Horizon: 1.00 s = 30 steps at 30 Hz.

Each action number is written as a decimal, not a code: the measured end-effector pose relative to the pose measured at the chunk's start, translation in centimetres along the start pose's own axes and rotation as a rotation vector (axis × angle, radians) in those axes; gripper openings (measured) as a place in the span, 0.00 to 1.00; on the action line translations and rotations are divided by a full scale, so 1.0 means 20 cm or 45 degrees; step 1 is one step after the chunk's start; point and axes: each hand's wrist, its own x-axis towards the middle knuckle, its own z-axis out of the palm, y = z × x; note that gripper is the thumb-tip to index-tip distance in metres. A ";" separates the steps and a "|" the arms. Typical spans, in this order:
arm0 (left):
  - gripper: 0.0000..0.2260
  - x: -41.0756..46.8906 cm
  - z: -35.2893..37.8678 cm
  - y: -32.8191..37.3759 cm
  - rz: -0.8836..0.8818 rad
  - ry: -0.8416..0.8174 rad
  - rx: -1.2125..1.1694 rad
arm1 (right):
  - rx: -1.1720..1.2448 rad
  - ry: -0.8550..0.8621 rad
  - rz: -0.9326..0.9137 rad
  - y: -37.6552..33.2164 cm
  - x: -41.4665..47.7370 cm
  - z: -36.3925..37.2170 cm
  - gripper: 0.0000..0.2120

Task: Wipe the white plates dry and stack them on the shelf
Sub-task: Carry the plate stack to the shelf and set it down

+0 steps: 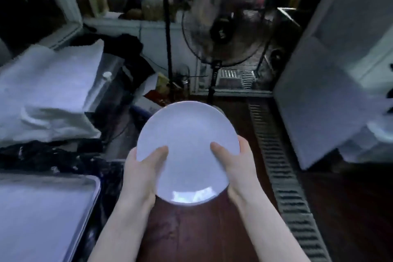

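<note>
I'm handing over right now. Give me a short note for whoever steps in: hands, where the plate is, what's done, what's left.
Left hand: grip on the white plate's lower left rim, thumb on its face.
Right hand: grip on the lower right rim, thumb on top.
Plate: held in the air over the dark red floor, face up, not resting on anything.
Cloth: none in either hand; white cloths lie at left.
Done: cannot tell whether this plate is dry.
Left: check or wipe it, then stack it on the shelf, which I cannot identify here.

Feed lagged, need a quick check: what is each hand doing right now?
Left hand: closed on the white plate, thumb on its face.
Right hand: closed on the same plate's opposite edge.
</note>
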 end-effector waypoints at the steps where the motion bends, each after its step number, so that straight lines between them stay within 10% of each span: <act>1: 0.07 -0.05 0.18 -0.03 0.001 -0.107 0.057 | 0.049 0.120 0.005 -0.04 -0.01 -0.18 0.31; 16: 0.15 -1.04 2.24 -0.68 -0.316 -1.346 0.475 | 0.505 1.490 -0.195 -0.31 -0.62 -2.20 0.21; 30: 0.29 -1.94 3.65 -1.22 -0.422 -1.941 0.658 | 0.554 2.091 -0.255 -0.53 -0.76 -3.53 0.20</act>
